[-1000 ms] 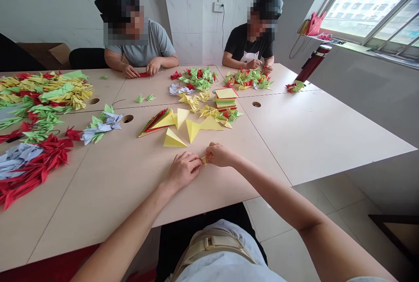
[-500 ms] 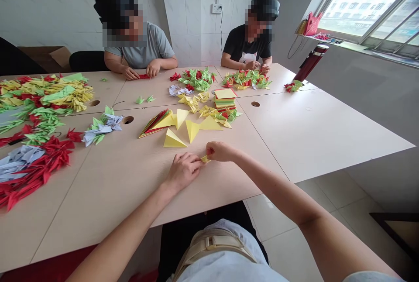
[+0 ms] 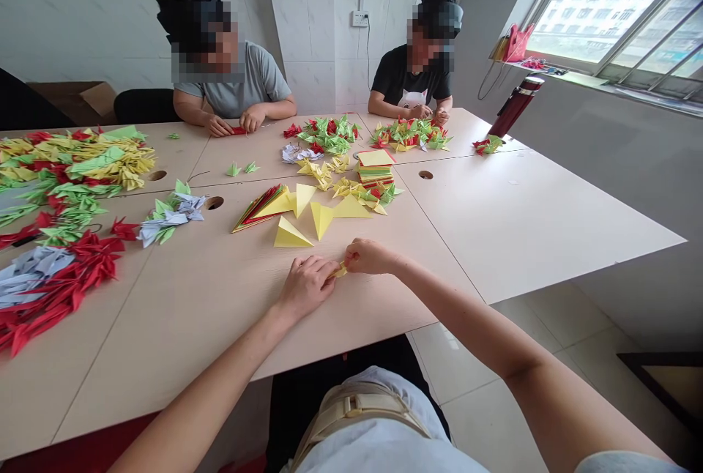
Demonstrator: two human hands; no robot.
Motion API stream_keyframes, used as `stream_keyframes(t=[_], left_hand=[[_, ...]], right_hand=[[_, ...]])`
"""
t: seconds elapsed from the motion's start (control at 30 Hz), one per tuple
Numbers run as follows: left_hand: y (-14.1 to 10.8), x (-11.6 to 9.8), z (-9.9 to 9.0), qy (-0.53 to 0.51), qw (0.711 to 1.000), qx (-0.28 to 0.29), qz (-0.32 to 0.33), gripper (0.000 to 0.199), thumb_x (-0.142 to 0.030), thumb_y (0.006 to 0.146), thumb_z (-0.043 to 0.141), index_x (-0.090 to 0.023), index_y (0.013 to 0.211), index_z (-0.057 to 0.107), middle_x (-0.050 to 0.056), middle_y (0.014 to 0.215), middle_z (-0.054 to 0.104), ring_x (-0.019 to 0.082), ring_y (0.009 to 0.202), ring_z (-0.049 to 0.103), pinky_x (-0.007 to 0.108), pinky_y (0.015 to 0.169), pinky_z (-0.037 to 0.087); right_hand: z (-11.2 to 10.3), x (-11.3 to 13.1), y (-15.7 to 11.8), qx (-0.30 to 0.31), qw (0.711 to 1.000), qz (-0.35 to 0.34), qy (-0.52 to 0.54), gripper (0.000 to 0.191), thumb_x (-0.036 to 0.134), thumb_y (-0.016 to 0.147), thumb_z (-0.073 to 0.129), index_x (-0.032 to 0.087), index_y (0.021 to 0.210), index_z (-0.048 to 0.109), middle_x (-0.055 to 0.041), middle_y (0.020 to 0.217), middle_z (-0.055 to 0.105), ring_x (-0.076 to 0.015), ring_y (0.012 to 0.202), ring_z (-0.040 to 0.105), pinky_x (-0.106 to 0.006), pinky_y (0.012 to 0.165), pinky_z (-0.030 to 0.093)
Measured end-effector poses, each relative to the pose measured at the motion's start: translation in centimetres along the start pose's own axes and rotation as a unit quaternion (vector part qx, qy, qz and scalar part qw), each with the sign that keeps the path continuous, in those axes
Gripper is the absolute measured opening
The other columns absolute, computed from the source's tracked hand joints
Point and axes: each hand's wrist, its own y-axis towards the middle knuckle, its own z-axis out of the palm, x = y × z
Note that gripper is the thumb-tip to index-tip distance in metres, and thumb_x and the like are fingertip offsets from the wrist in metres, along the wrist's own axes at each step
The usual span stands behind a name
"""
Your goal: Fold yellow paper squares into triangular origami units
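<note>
Between my two hands is a small folded piece of yellow paper [image 3: 340, 270], mostly covered by fingers. My left hand [image 3: 308, 284] rests on the table with its fingers closed on the paper's left end. My right hand [image 3: 369, 256] is curled, thumb and forefinger pinching at the other end. Just beyond lie loose folded yellow papers [image 3: 292, 233], a fanned stack of red, green and yellow folded sheets [image 3: 262, 209], and a squared pile of coloured paper [image 3: 376, 159]. Yellow paper cranes [image 3: 318, 174] sit behind them.
Heaps of coloured folded paper [image 3: 82, 158] cover the table's left side, with red and white bundles [image 3: 60, 279] nearer me. Two people sit across, handling red paper [image 3: 239, 131] and cranes [image 3: 409, 134]. A dark red thermos [image 3: 515, 108] stands at the far right. Round holes [image 3: 214, 203] pierce the tabletop.
My right hand has stayed close to the left, and slightly more of the yellow paper shows between them. The view has shifted slightly; the loose papers lie as before.
</note>
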Motion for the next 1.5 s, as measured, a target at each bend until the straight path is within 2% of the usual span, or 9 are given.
stream_keyframes(t=[0.13, 0.3, 0.47, 0.63, 0.8, 0.9, 1.2, 1.5], left_hand=[[-0.1, 0.0, -0.1, 0.000, 1.000, 0.004, 0.009, 0.018, -0.018, 0.083, 0.051, -0.025, 0.095, 0.062, 0.002, 0.098, 0.068, 0.019, 0.095, 0.057, 0.035, 0.075, 0.033], [-0.1, -0.1, -0.1, -0.006, 1.000, -0.004, 0.009, 0.018, -0.019, 0.084, 0.051, -0.026, 0.093, 0.064, 0.003, 0.095, 0.068, 0.019, 0.095, 0.056, 0.034, 0.075, 0.034], [-0.2, -0.1, 0.0, 0.000, 1.000, -0.002, 0.013, 0.021, -0.019, 0.085, 0.050, -0.028, 0.097, 0.064, 0.003, 0.097, 0.068, 0.020, 0.096, 0.056, 0.035, 0.075, 0.033], [-0.3, -0.1, 0.1, 0.001, 1.000, -0.002, 0.010, 0.020, -0.019, 0.086, 0.049, -0.027, 0.097, 0.064, 0.003, 0.099, 0.068, 0.020, 0.096, 0.056, 0.035, 0.074, 0.033], [-0.4, -0.1, 0.1, -0.003, 1.000, -0.001, 0.007, 0.021, -0.019, 0.085, 0.050, -0.028, 0.098, 0.064, 0.001, 0.100, 0.067, 0.019, 0.098, 0.056, 0.035, 0.074, 0.032], [-0.4, 0.0, 0.1, 0.000, 1.000, -0.004, 0.010, 0.022, -0.020, 0.086, 0.049, -0.029, 0.100, 0.064, 0.002, 0.100, 0.068, 0.020, 0.098, 0.056, 0.035, 0.074, 0.032], [-0.5, 0.2, 0.3, 0.005, 1.000, -0.008, 0.023, 0.025, -0.020, 0.087, 0.050, -0.032, 0.103, 0.064, 0.001, 0.102, 0.068, 0.019, 0.099, 0.055, 0.036, 0.073, 0.031], [-0.6, 0.4, 0.3, -0.003, 1.000, -0.008, 0.024, 0.023, -0.022, 0.087, 0.052, -0.034, 0.100, 0.065, -0.002, 0.104, 0.068, 0.019, 0.098, 0.055, 0.037, 0.074, 0.030]], right_hand=[[0.2, 0.7, -0.4, -0.016, 1.000, -0.002, -0.008, 0.007, 0.019, 0.071, 0.061, 0.015, 0.071, 0.066, -0.0076, 0.088, 0.064, -0.0168, 0.086, 0.057, -0.021, 0.070, 0.041], [0.2, 1.2, -0.2, -0.013, 1.000, 0.002, -0.021, 0.006, 0.014, 0.069, 0.061, 0.014, 0.068, 0.067, -0.0092, 0.085, 0.065, -0.0189, 0.086, 0.057, -0.023, 0.071, 0.041], [0.0, 1.3, 0.1, -0.001, 1.000, 0.010, -0.028, 0.005, 0.016, 0.067, 0.063, 0.014, 0.069, 0.068, -0.0098, 0.089, 0.064, -0.0182, 0.082, 0.057, -0.022, 0.066, 0.041], [0.0, 0.5, 0.2, 0.006, 1.000, -0.002, -0.023, 0.005, 0.019, 0.067, 0.063, 0.016, 0.067, 0.067, -0.0067, 0.086, 0.064, -0.0159, 0.079, 0.056, -0.020, 0.059, 0.037], [0.1, 0.2, 0.1, 0.009, 1.000, -0.002, -0.027, 0.018, 0.023, 0.072, 0.058, 0.015, 0.056, 0.060, -0.0048, 0.077, 0.061, -0.0123, 0.066, 0.051, -0.021, 0.051, 0.032], [0.1, 0.6, 0.0, 0.005, 0.999, 0.006, -0.034, 0.020, 0.024, 0.072, 0.057, 0.014, 0.054, 0.058, -0.0061, 0.081, 0.061, -0.0127, 0.068, 0.051, -0.021, 0.053, 0.032], [-0.2, 1.5, 0.0, 0.011, 0.998, 0.028, -0.055, 0.016, 0.029, 0.071, 0.063, 0.013, 0.066, 0.064, -0.0102, 0.091, 0.060, -0.0166, 0.080, 0.053, -0.020, 0.058, 0.034], [-0.1, 0.9, 0.5, 0.032, 0.997, 0.033, -0.062, 0.022, 0.035, 0.071, 0.061, 0.014, 0.063, 0.060, -0.0088, 0.093, 0.060, -0.0133, 0.071, 0.053, -0.020, 0.051, 0.031]])
